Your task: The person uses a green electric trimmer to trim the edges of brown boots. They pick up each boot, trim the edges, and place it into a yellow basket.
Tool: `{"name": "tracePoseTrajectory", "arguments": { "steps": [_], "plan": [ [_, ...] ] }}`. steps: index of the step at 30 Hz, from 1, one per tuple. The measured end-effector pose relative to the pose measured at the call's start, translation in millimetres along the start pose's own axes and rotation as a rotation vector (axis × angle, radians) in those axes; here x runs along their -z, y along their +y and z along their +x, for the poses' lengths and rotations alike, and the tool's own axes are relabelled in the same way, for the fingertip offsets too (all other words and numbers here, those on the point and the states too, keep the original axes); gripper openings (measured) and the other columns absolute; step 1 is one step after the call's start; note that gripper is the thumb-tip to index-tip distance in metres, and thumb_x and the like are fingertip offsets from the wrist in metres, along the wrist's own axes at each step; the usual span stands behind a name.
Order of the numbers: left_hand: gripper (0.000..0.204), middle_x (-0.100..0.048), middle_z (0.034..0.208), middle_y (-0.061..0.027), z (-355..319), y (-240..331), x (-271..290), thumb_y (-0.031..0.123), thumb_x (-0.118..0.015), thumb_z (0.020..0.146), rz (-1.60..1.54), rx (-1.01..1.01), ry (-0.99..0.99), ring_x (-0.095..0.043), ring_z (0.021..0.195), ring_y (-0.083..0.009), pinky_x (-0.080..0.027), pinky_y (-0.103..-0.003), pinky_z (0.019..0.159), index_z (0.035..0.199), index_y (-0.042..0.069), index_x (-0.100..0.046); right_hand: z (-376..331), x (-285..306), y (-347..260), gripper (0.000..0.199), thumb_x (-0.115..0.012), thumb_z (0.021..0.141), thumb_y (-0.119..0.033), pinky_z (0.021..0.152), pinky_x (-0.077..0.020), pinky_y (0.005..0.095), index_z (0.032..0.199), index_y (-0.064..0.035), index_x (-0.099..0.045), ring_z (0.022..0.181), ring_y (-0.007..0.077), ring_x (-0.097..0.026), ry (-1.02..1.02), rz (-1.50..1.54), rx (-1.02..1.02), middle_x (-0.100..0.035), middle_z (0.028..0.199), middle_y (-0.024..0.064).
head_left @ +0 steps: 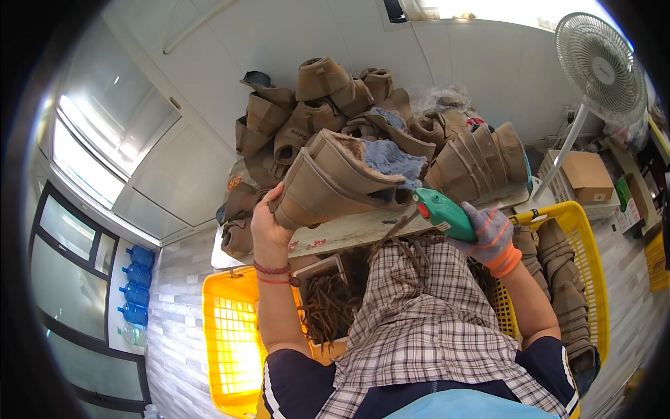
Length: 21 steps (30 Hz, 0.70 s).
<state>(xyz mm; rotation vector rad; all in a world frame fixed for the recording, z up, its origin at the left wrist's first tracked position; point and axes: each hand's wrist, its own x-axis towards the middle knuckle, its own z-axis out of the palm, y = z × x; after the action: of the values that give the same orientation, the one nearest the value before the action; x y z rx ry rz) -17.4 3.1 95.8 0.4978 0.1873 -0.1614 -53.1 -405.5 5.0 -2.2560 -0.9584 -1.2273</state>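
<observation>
My left hand, bare with red bead bracelets at the wrist, grips a stack of nested brown cone-shaped pieces, which look like boot shafts. Fleece lining and blue cloth show at their open end, which faces right. My right hand wears a grey and orange glove and is closed round a green handheld power tool. The tool's tip points left, close to the blue cloth; whether it touches cannot be told. Brown trimmed strips lie over my plaid apron.
A heap of brown pieces covers the worktable against the wall. Yellow baskets stand left and right, the right one holding more stacks. A box of brown strips sits below. A fan stands at right.
</observation>
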Motion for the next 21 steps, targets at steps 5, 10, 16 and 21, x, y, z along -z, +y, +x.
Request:
{"name": "tracePoseTrajectory", "arguments": {
  "steps": [5,10,16,21],
  "plan": [
    [0.030,-0.059,0.119,-0.0214,0.9,-5.8,10.7,0.010,-0.043,0.095,-0.001,-0.030,0.022,-0.059,0.109,-0.0341,-0.047,-0.049,0.095,0.119,-0.005,-0.053,5.4,-1.5,-4.4,0.077,-0.084,0.063,-0.031,0.050,-0.0449,0.0313,0.125,0.0010,-0.051,0.051,0.0190,-0.052,0.031,0.020,0.022,-0.052,0.063,0.0018],
    [0.030,-0.059,0.120,-0.0210,-12.7,-21.5,0.6,0.010,-0.044,0.095,-0.012,-0.080,0.024,-0.059,0.109,-0.0337,-0.047,-0.048,0.096,0.120,-0.004,-0.053,10.1,-7.1,-11.1,0.073,-0.084,0.063,-0.031,0.051,-0.0452,0.0308,0.120,0.0021,-0.054,0.051,0.0188,-0.053,0.061,0.045,0.013,-0.053,0.063,0.0019],
    [0.033,-0.055,0.127,-0.0179,-36.9,-47.2,-10.4,0.010,-0.049,0.095,0.032,-0.228,-0.093,-0.054,0.117,-0.0329,-0.043,-0.049,0.101,0.125,-0.001,-0.050,26.3,-5.7,-25.7,0.065,-0.085,0.062,-0.033,0.051,-0.0462,0.0320,0.112,0.0000,-0.059,0.052,0.0210,-0.055,0.068,0.110,-0.060,-0.058,0.066,0.0053],
    [0.043,-0.049,0.134,-0.0159,-48.1,-71.1,-6.4,0.007,-0.051,0.094,0.139,-0.445,-0.202,-0.050,0.122,-0.0306,-0.041,-0.048,0.103,0.134,-0.001,-0.041,37.1,-6.3,-39.5,0.058,-0.084,0.063,-0.034,0.054,-0.0487,0.0341,0.108,-0.0040,-0.062,0.059,0.0268,-0.060,-0.018,0.263,-0.214,-0.062,0.071,0.0100]
  ]
}}
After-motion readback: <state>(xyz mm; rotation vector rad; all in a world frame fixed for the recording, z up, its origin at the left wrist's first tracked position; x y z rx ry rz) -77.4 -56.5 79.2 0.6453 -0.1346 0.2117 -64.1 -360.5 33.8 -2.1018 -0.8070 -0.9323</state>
